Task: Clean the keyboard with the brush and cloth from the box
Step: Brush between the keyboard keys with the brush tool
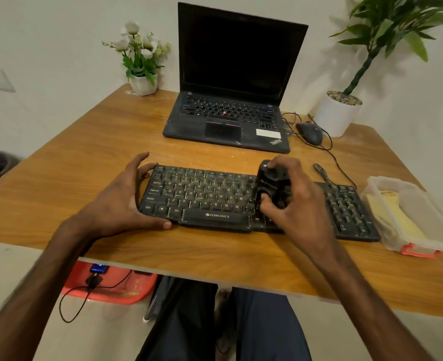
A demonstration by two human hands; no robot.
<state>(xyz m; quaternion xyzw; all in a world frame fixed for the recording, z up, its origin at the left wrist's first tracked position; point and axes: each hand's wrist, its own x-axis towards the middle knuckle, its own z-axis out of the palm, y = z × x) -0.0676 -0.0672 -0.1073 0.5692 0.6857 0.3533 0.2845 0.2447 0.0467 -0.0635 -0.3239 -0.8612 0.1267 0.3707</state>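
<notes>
Open black laptop (pixel 228 100), wired mouse (pixel 310 132), white flowers (pixel 139 56), potted plant (pixel 340 113), wooden table (pixel 85 152)

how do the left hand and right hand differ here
The left hand holds the left end of the keyboard, thumb at the front edge, fingers at the back; the right hand grips a black brush. The left hand sits at the end, the right hand over the keys right of centre. Both are on the keyboard.

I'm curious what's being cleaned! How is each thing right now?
Laptop: lid open, screen dark.
Keyboard: flat on the table, left hand holding its left end.
Brush: gripped by right hand, on the keys.
Box: open.
Cloth: lying in the box.
</notes>
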